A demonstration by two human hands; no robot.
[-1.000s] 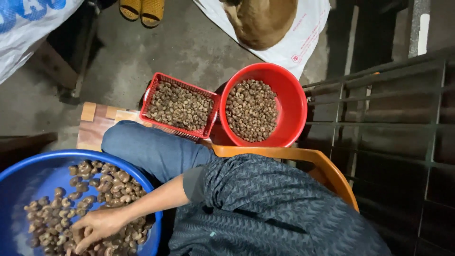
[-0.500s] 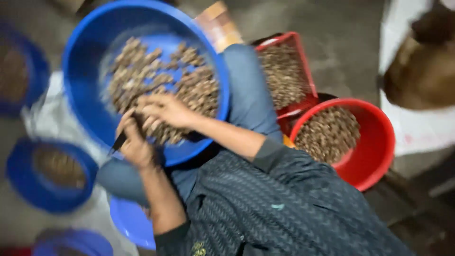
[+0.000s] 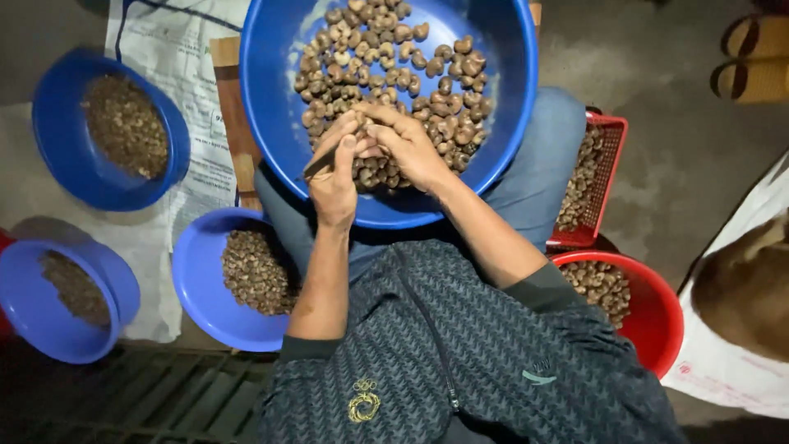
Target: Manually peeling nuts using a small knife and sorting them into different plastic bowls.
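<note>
A big blue basin of brown cashew nuts rests on my lap. Both hands meet over its near side. My left hand grips a small dark-bladed knife, blade pointing left. My right hand pinches one nut against the knife hand. The nut is mostly hidden by my fingers.
Three smaller blue bowls with shelled bits stand at left: one far left, one lower left, one beside my knee. A red basket and a red bucket of nuts stand right. A brown animal lies on a white sack; sandals top right.
The view has swung from the red containers to the blue basin. My right hand left the nut pile and joined the left hand, which now holds the knife against a nut.
</note>
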